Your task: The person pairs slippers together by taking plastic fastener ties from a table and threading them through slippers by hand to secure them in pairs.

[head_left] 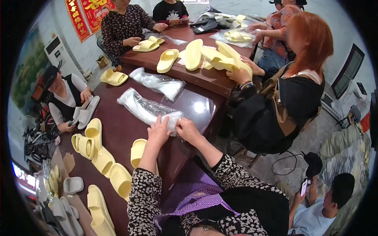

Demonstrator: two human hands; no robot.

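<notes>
A clear plastic bag with something long and white inside (138, 108) lies on the dark red table in front of me. My left hand (158, 129) rests on its near end with the fingers stretched out. At the bag's right corner, my right hand (188, 129) is closed, pinching the plastic. A flat sheet of clear plastic (202, 112) spreads beside and beyond my right hand. Just behind lies a second filled clear bag (157, 82). One yellow slipper (138, 151) is partly hidden behind my left forearm.
Several yellow slippers (103, 160) run along the table's left side. More yellow slippers (193, 55) are on the far table, two held by a person (291, 86) at right. Another person (65, 94) handles grey slippers (87, 112) at left. A person holding a phone (303, 188) is at lower right.
</notes>
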